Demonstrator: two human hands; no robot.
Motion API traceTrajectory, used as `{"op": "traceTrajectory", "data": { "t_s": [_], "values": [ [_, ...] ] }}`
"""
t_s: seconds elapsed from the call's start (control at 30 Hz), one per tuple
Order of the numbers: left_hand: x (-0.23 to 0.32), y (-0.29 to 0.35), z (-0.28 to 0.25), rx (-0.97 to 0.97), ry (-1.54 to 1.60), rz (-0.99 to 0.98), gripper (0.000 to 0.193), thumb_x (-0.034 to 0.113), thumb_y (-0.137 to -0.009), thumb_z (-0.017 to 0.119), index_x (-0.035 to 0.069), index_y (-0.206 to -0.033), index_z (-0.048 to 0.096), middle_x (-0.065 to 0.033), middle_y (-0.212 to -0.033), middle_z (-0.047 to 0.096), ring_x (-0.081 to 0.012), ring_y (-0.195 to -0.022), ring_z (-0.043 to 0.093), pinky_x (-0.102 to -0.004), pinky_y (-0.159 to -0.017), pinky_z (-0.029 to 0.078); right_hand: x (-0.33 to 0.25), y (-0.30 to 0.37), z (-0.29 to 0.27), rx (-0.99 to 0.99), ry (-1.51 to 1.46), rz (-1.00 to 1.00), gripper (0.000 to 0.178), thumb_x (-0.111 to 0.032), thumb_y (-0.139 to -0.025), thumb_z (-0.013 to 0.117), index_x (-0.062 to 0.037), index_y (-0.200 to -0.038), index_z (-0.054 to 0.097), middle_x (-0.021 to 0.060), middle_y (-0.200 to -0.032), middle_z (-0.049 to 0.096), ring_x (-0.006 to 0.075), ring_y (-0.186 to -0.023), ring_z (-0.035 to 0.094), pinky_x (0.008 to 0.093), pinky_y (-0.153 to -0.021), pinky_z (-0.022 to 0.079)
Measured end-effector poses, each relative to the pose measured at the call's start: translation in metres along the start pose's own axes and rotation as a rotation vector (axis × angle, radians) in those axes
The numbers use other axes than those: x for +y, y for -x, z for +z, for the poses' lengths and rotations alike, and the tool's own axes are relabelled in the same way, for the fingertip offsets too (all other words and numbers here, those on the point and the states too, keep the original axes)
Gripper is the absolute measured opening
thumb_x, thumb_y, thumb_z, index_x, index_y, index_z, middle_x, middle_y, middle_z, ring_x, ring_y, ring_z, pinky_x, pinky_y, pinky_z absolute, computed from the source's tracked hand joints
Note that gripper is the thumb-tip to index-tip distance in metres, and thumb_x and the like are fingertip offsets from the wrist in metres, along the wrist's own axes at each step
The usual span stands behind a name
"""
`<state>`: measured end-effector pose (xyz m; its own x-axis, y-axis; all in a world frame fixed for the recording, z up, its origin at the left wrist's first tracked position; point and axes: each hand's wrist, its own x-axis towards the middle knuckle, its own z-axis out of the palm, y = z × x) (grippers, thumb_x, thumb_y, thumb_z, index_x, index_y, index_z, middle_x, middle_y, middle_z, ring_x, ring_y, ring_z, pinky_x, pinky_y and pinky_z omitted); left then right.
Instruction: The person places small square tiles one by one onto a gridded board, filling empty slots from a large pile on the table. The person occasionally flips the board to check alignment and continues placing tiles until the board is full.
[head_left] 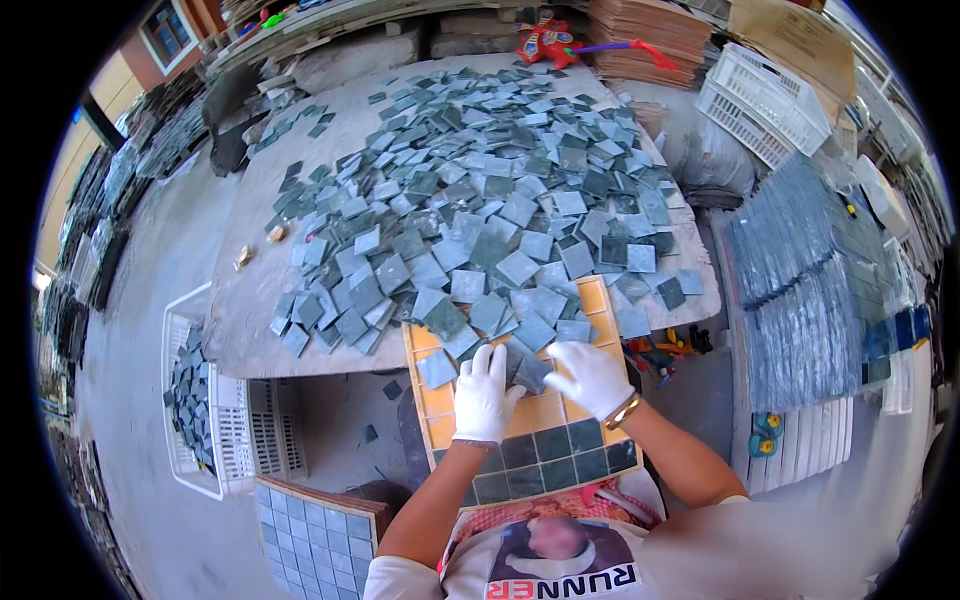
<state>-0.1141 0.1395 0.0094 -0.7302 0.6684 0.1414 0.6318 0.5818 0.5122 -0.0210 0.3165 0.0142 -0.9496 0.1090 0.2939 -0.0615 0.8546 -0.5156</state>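
Note:
My left hand (483, 398), in a white glove, reaches over a yellow gridded tray (436, 403). Its fingers and thumb close against a few grey square stone tiles (527, 368). Just right of them is my right hand (594, 381), also gloved, thumb and fingers apart by the tiles' edge; nothing shows in its grip. Green-grey tiles (520, 453) sit in the tray's near rows, close to my body. Loose tiles (490, 312) overlap the tray's far end, and a lighter tile (437, 369) lies left of my left hand.
A big heap of loose tiles (480, 190) covers much of the table (240, 310). White crate (190, 480) with tiles and a tiled panel (310, 540) stand at left. Stacked tile sheets (800, 330) and white baskets (765, 100) are at right; a red toy (548, 43) lies at the back.

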Motion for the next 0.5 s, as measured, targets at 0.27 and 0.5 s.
{"op": "traceTrajectory", "data": {
  "t_s": [0.27,0.5],
  "values": [
    [-0.012,-0.011,0.001,-0.031,0.097,0.054,0.065,0.018,-0.065,0.076,0.003,-0.124,0.051,-0.0151,-0.116,0.054,-0.0374,-0.105,0.051,-0.0417,-0.090,0.044,-0.005,0.001,0.025,0.206,0.036,0.012,0.024,-0.014,-0.083,0.056,-0.0070,-0.105,0.054,0.0113,-0.092,0.061,0.0302,-0.079,0.062,0.0405,-0.067,0.051],
    [0.004,-0.015,0.009,-0.009,0.003,-0.059,0.062,0.021,-0.069,0.074,0.003,-0.124,0.051,-0.0169,-0.113,0.057,-0.0360,-0.101,0.053,-0.0421,-0.087,0.045,0.014,-0.004,-0.005,-0.035,-0.950,0.629,0.026,-0.010,-0.090,0.055,-0.0012,-0.114,0.056,0.0058,-0.088,0.064,0.0089,-0.060,0.058,0.0261,-0.055,0.048]
  ]
}}
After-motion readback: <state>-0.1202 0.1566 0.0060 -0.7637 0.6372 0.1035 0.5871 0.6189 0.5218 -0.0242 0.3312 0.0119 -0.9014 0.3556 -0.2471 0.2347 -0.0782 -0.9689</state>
